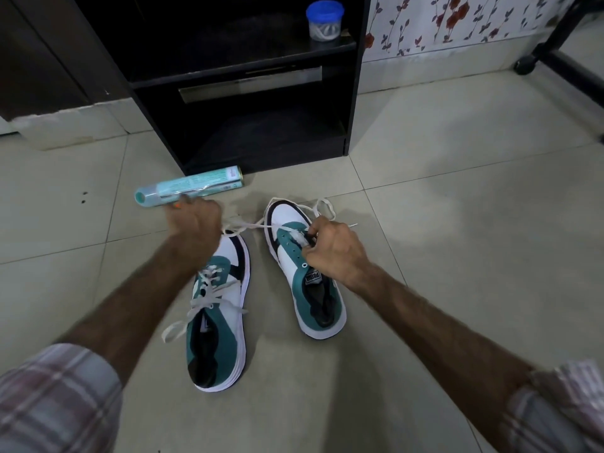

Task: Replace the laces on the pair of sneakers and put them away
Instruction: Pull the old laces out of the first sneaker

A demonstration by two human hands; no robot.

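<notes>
Pulling the lace (261, 226) taut, the left hand (192, 220) is clenched on it; right hand (333, 248) fingers seemingly pinch it at the right sneaker (294, 256), which could be dragged sideways

I count two teal, white and navy sneakers on the tiled floor: the left sneaker (218, 308), with a white flat lace (209, 299) threaded through it, and the right sneaker (305, 273), with a second white lace (322, 207) running from its toe end. That makes two laces. I see two bare hands, my left hand (192, 220) and right hand (336, 250). One pale green cylindrical spray can (189, 188) lies on the floor. One clear plastic jar with a blue lid (324, 19) stands in one black shelf unit (354, 93).
</notes>
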